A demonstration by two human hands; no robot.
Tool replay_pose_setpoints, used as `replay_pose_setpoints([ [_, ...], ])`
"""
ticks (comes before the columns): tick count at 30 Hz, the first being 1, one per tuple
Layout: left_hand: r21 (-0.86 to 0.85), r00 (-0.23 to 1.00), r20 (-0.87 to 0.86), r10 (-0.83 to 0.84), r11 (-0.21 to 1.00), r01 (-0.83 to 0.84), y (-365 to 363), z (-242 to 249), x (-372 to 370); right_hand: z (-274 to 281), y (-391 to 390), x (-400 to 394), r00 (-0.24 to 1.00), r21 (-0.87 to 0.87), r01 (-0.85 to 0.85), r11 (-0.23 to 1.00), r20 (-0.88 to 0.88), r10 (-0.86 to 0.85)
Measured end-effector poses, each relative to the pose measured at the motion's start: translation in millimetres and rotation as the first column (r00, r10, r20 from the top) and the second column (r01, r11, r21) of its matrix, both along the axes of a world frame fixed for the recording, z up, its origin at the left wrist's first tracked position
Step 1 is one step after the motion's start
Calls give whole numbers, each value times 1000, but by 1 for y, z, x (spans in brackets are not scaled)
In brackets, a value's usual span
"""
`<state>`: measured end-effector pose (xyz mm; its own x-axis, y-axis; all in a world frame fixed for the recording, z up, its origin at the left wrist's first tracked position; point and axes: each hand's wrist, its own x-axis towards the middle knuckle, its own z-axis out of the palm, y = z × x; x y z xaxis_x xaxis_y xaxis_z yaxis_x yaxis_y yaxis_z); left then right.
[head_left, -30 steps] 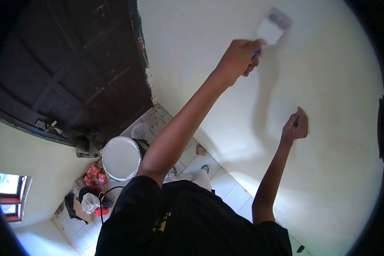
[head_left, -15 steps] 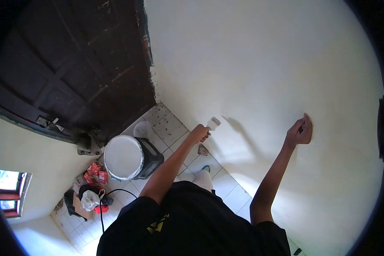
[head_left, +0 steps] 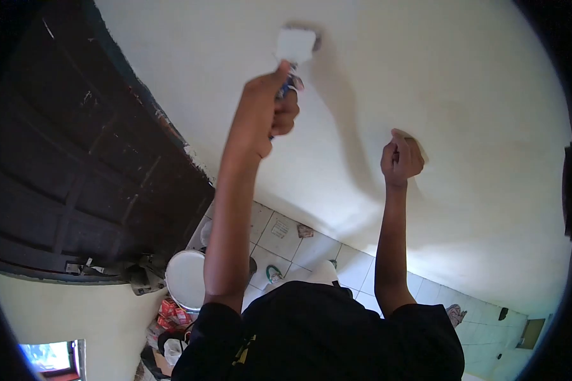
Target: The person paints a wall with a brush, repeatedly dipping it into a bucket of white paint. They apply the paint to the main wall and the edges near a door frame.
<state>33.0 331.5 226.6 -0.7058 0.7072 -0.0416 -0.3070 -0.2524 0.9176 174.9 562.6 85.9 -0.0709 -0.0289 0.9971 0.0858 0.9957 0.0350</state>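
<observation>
My left hand (head_left: 270,108) is raised high in front of the wall, its fingers wrapped round the blue handle of a putty knife (head_left: 295,46). The knife's wide, flat head looks white and is at the wall surface, casting a long shadow. My right hand (head_left: 401,157) is closed in a fist against or very near the pale wall (head_left: 476,76), to the right and lower. What lies inside that fist, if anything, is hidden.
A dark panelled door (head_left: 76,165) fills the left side. Below stand a large white-topped bucket (head_left: 185,279), partly behind my left arm, and red packages (head_left: 171,314). White tiles (head_left: 286,235) cover the floor, with a small brown piece (head_left: 305,230) by the wall.
My left hand has swung up with the putty knife, from low near the floor to high on the wall. My right hand appears further left and slightly higher. The view has shifted too.
</observation>
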Motion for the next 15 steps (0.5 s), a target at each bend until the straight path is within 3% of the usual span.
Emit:
replay_pose_setpoints([
  [4,3,991,-128,-46,999,47,-8,-1,-9,2,0,-2,999,-2,-54,999,-11,54],
  [7,135,993,-69,-96,985,105,-5,-30,-8,5,0,-1,996,1,-86,996,10,86],
  [9,251,975,131,-180,957,143,4,-58,-14,5,1,2,990,9,-136,991,37,136],
  [10,253,980,128,-155,960,119,10,-76,-16,4,1,4,987,-6,-142,990,68,142],
  [12,-93,993,98,62,994,-53,20,-116,-20,4,3,4,981,-21,-172,985,82,174],
  [15,-106,923,384,-30,991,77,7,-165,-19,5,4,2,986,47,-140,989,94,135],
])
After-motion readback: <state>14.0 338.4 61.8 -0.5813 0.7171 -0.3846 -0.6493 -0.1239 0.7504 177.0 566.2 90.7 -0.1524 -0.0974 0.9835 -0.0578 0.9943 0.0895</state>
